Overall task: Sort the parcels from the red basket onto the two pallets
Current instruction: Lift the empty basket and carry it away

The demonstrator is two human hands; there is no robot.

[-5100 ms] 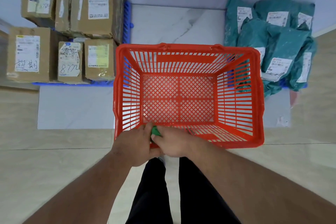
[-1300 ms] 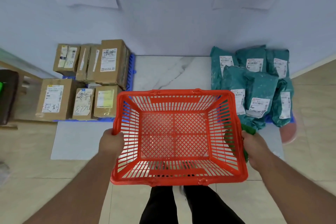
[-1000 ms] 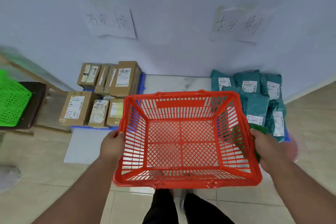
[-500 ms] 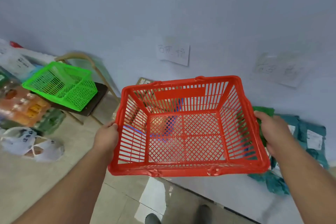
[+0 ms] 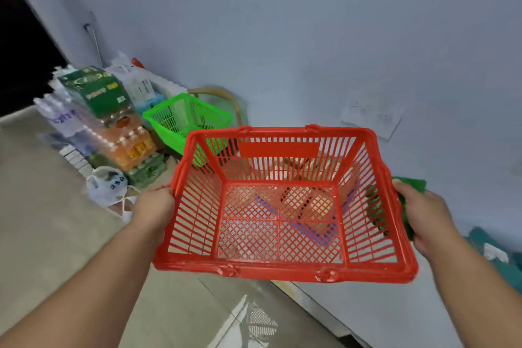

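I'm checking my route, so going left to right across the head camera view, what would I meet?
Stacked drink packs → white plastic bag → left hand → red basket → right hand → teal parcels.

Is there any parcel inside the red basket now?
No, the red basket holds nothing; only the floor shows through its mesh bottom.
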